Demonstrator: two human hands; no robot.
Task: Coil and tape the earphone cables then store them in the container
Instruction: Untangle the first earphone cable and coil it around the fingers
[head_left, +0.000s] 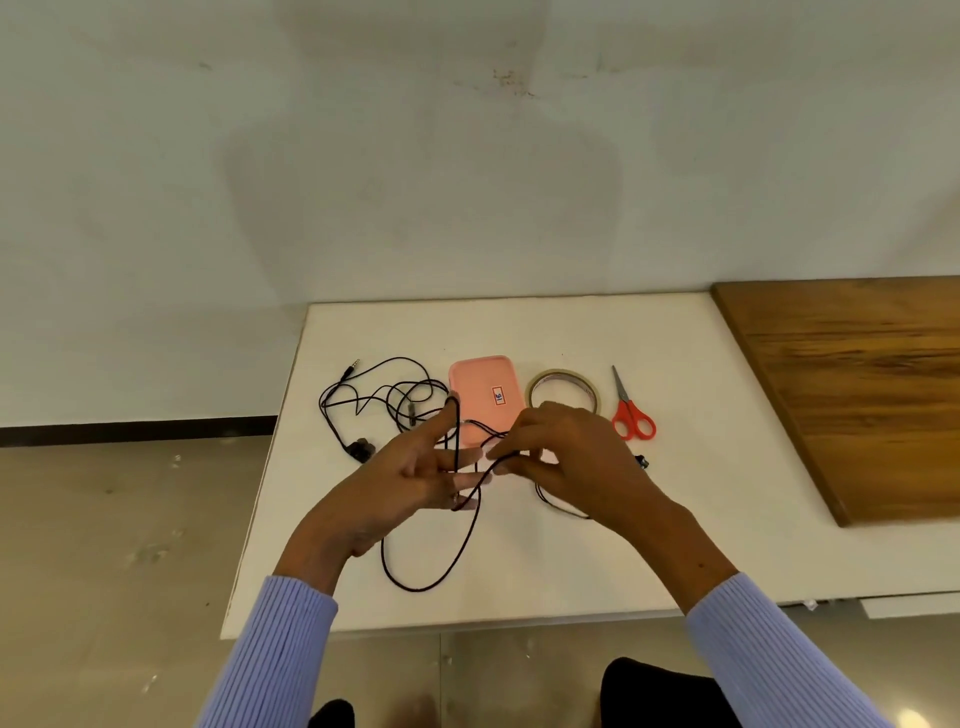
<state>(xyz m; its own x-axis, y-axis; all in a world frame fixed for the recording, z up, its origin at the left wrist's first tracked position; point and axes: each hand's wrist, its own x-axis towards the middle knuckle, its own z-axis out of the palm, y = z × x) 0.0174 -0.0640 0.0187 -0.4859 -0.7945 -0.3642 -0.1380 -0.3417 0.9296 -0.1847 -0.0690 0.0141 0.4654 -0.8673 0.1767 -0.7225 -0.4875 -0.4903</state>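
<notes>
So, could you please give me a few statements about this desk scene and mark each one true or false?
1. The right hand pinches a black cable. True.
2. The scissors lie left of the container. False: they lie to its right, beyond the tape.
3. A second earphone cable lies loose on the table. True.
4. The tape roll sits inside the container. False: it lies beside it.
5. The left hand rests flat on the table. False: it is raised, cable looped over its fingers.
</notes>
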